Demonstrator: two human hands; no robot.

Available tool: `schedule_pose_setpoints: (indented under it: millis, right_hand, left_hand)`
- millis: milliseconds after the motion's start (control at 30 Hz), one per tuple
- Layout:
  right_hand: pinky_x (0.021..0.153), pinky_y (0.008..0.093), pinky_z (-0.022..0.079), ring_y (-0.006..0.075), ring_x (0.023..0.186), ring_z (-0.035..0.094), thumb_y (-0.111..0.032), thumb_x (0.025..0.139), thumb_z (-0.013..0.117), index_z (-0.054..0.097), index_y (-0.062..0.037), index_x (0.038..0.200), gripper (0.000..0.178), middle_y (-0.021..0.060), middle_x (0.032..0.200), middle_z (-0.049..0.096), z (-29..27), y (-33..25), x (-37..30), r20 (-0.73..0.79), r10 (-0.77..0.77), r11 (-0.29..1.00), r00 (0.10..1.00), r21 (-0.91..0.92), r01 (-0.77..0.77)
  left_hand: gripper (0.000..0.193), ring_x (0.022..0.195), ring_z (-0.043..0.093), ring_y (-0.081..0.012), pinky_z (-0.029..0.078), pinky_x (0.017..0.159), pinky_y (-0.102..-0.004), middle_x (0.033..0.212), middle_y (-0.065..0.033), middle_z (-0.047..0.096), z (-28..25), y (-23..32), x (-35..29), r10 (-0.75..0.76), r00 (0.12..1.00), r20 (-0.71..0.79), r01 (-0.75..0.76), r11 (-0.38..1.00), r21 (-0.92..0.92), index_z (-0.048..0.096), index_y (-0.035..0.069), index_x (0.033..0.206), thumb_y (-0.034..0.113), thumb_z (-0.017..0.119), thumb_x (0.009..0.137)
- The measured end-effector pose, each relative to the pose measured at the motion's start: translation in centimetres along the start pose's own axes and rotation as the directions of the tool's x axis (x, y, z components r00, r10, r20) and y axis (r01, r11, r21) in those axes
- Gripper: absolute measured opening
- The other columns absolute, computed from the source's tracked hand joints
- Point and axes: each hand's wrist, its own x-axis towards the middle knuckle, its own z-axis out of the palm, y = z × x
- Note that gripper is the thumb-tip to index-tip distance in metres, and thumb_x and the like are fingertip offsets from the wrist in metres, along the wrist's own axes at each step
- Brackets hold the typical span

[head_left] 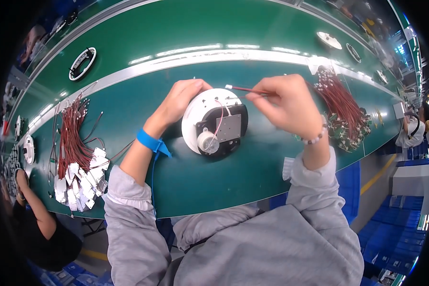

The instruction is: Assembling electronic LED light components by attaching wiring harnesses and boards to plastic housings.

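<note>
A round white housing [189, 125] stands in front of me, tilted up. Its open side carries a black bracket [240, 122], a small silver motor [208, 142] and a square metal plate [229, 127]; thin red and white wires run across them. My left hand [180, 101], a blue strap [150, 141] on its wrist, grips the housing's upper left rim, its fingertips partly hidden behind. On the other side my right hand [287, 102] pinches a dark red cable [249, 89] between thumb and fingers. The cable's white plug [229, 86] points left, just over the housing's top edge.
A bundle of red cables with white tabs [78, 186] lies at left; another, with green circuit boards [348, 131], lies at right. White rings [82, 64] and a white disc [329, 40] sit on the green belt [176, 28] beyond the bench. A person's arm [35, 205] shows far left.
</note>
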Motion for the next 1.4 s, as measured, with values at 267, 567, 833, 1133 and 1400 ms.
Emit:
schedule_pose_setpoints:
  millis: [267,567,833,1133,1400]
  right_hand:
    - [0.042,0.0207,0.036,0.0105,0.044,0.046,-0.007,0.067,0.059,0.058,0.0033,0.068,0.010,0.0117,0.056,0.055,2.1,0.9,1.0,0.005,0.050,0.995,0.999,0.085,-0.051]
    - [0.043,0.0281,0.039,0.0220,0.045,0.052,-0.011,0.065,0.061,0.057,0.0001,0.063,0.012,0.0122,0.053,0.052,5.4,0.9,1.2,-0.037,-0.066,0.998,0.997,-0.023,0.065]
    - [0.043,0.0291,0.038,0.0230,0.048,0.050,-0.012,0.070,0.060,0.058,-0.0005,0.065,0.013,0.0097,0.056,0.051,5.8,1.4,1.9,-0.042,-0.075,0.997,0.996,0.024,0.076]
    - [0.043,0.0262,0.037,0.0177,0.048,0.048,-0.003,0.067,0.062,0.062,-0.0037,0.074,0.007,0.0070,0.060,0.052,4.2,2.0,2.2,-0.294,-0.170,0.985,0.940,-0.082,0.153]
    - [0.042,0.0257,0.037,0.0166,0.046,0.049,-0.004,0.063,0.060,0.062,-0.0038,0.068,0.005,0.0062,0.056,0.051,3.5,1.4,1.5,-0.017,-0.112,0.992,0.994,-0.066,0.111]
  left_hand:
    - [0.036,0.045,0.034,-0.0015,0.025,0.038,-0.0217,0.045,0.0033,0.041,-0.3,-1.1,-0.5,0.036,0.979,-0.201,0.004,0.981,0.195,0.048,-0.003,0.052,0.017,0.048,0.082]
    - [0.032,0.072,0.055,-0.0091,0.044,0.062,-0.0213,0.078,-0.0067,0.060,0.2,-1.4,-0.3,-0.046,0.998,-0.044,0.051,0.994,0.098,0.056,-0.005,0.093,0.022,0.040,0.087]
    - [0.024,0.077,0.057,-0.0137,0.048,0.069,-0.0244,0.090,-0.0095,0.057,0.8,-1.5,-0.4,-0.303,0.952,0.045,0.273,0.773,-0.572,0.050,0.000,0.097,0.019,0.044,0.085]
    - [0.017,0.071,0.056,-0.0098,0.046,0.064,-0.0209,0.083,-0.0060,0.057,0.6,-2.4,-0.5,-0.305,0.951,0.050,0.277,0.772,-0.573,0.051,0.001,0.089,0.015,0.053,0.081]
    - [0.016,0.076,0.055,-0.0104,0.046,0.068,-0.0218,0.084,-0.0063,0.057,0.6,-2.3,-0.6,-0.229,0.972,0.053,0.215,0.775,-0.594,0.052,0.000,0.089,0.013,0.052,0.081]
